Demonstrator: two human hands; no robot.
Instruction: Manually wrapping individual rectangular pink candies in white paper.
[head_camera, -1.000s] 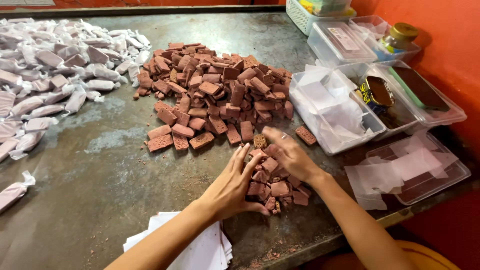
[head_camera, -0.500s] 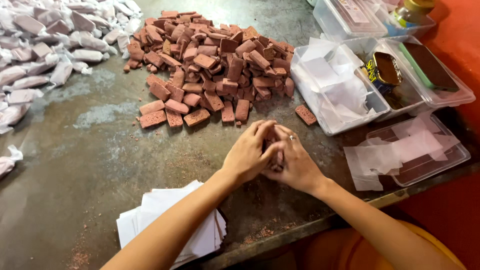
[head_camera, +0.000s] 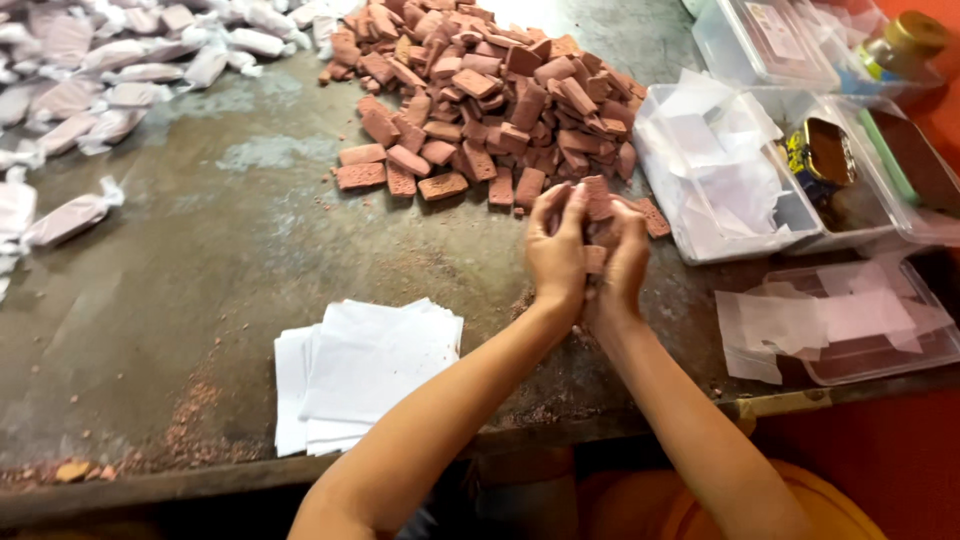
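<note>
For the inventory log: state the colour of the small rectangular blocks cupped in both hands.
Reddish-brown small rectangular blocks, shown in the head view.

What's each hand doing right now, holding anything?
Left hand: closed around a stack of bars.
Right hand: closed on the same bars, pressed against the left.

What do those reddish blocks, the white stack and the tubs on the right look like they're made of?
Blocks: probably a pressed, crumbly sweet or clay-like paste, matte, judging by the reddish crumbs on the table.
Stack: thin white paper sheets, their edges fanned.
Tubs: clear glossy plastic, since the contents show through.
Both hands cup several blocks.
</note>
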